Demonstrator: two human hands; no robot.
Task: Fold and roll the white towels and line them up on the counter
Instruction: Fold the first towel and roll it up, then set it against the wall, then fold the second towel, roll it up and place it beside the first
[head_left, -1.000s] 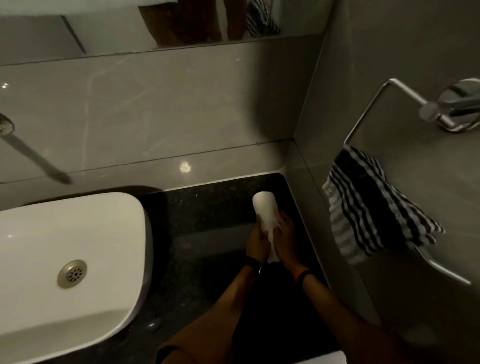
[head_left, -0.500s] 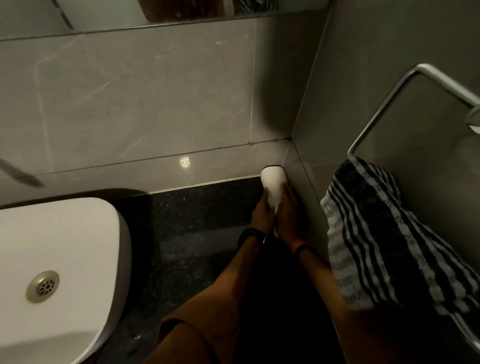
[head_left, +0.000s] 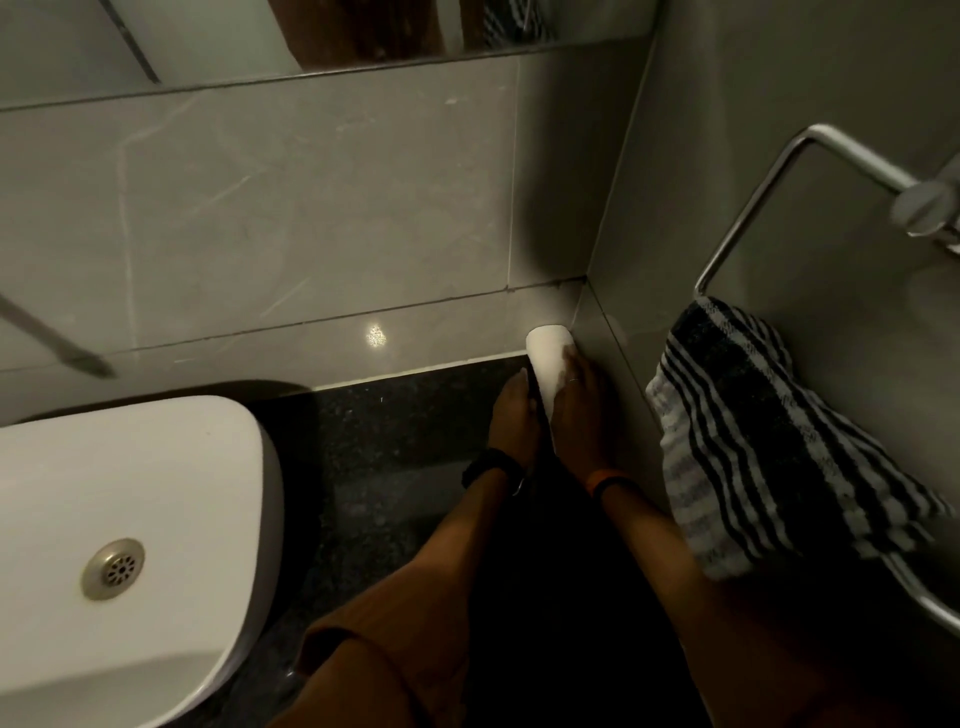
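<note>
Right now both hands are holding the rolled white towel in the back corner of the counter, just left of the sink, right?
Not quite: the head view shows the rolled white towel, held by the left hand and right hand, right of the sink.

Rolled towel (head_left: 548, 364) lies in the counter's (head_left: 395, 447) back-right corner (sink (head_left: 130, 519) left).

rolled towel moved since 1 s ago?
Yes. The rolled white towel went back along the counter into the wall corner.

Dim bathroom corner: grey tiled walls (head_left: 311, 218), mirror (head_left: 218, 31) above, white basin (head_left: 156, 499), chrome towel rail (head_left: 753, 208).
</note>
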